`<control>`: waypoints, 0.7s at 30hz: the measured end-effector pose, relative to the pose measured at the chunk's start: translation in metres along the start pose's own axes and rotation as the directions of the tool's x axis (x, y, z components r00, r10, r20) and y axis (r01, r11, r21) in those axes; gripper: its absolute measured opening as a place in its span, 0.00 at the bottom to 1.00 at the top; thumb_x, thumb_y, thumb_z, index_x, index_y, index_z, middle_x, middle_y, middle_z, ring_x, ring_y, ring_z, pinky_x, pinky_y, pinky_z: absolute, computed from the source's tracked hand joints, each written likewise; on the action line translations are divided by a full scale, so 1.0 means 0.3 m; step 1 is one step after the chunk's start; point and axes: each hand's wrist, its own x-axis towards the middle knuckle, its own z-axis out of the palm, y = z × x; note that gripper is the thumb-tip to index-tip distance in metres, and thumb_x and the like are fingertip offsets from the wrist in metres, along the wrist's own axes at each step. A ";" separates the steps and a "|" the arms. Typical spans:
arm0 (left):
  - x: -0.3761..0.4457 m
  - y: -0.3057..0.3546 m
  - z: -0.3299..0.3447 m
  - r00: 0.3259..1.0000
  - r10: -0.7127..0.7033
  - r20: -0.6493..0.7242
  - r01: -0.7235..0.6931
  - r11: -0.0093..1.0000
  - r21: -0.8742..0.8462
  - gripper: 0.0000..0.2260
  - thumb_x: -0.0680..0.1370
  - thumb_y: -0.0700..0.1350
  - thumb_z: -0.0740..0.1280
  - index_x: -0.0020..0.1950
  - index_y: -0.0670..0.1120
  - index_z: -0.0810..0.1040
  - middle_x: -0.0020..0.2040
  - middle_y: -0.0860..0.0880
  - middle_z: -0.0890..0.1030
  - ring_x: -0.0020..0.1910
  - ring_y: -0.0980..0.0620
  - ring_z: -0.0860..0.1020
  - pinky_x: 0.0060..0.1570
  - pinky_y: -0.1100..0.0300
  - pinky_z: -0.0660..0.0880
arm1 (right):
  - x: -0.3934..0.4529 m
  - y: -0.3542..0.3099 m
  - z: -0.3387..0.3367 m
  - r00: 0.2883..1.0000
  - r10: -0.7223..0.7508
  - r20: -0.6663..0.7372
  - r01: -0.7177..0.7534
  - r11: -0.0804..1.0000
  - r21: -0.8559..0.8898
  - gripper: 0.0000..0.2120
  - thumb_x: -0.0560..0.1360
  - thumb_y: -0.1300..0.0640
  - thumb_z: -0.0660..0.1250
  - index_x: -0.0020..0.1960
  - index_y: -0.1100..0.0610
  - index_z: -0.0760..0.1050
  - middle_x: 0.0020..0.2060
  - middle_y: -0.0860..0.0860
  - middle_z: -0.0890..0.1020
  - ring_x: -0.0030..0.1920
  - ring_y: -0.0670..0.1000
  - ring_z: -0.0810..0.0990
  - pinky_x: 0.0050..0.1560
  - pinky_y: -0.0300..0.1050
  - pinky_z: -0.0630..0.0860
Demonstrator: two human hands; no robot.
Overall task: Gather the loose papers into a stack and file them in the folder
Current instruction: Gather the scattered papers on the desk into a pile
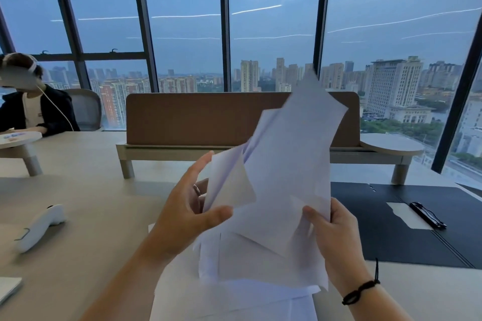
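Note:
Several loose white papers [289,164] are lifted above the table in an uneven, fanned bundle, some tilted and sticking up. My left hand [187,214] grips the bundle's left side, thumb in front. My right hand [331,232] pinches its right edge; a black cord sits on that wrist. More white sheets [234,302] lie flat on the table below the bundle. The black folder [391,237] lies open on the table at the right, with a black clip [425,215] and a pale sheet inside.
A white controller [39,227] lies on the table at the left. A brown divider panel [208,117] on a low shelf stands behind the papers. A person sits at the far left. A white object [7,289] lies at the lower left edge.

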 end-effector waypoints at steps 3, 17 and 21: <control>-0.018 -0.005 -0.019 0.999 -0.047 -0.024 0.049 0.992 0.116 0.57 0.53 0.64 0.81 0.77 0.57 0.59 0.66 0.53 0.78 0.64 0.47 0.79 0.57 0.46 0.80 | 0.006 -0.001 -0.011 1.000 -0.022 -0.001 0.022 1.000 0.000 0.06 0.78 0.65 0.68 0.45 0.57 0.80 0.40 0.55 0.84 0.38 0.54 0.80 0.38 0.47 0.76; 0.032 -0.004 -0.018 0.914 -0.176 -0.365 0.188 0.982 -0.002 0.04 0.75 0.44 0.72 0.48 0.46 0.85 0.44 0.49 0.88 0.47 0.45 0.85 0.46 0.53 0.80 | 0.043 -0.061 -0.007 0.976 -0.080 0.204 0.043 0.983 0.177 0.20 0.71 0.59 0.77 0.62 0.54 0.78 0.53 0.51 0.88 0.52 0.51 0.87 0.54 0.51 0.82; 0.013 -0.013 -0.035 0.949 -0.195 -0.246 0.189 0.981 -0.049 0.16 0.62 0.42 0.81 0.48 0.48 0.85 0.46 0.46 0.88 0.47 0.43 0.86 0.48 0.47 0.81 | 0.101 -0.115 -0.013 0.947 -0.102 0.304 0.009 0.956 0.292 0.32 0.66 0.52 0.77 0.68 0.50 0.74 0.58 0.48 0.87 0.57 0.50 0.86 0.54 0.46 0.82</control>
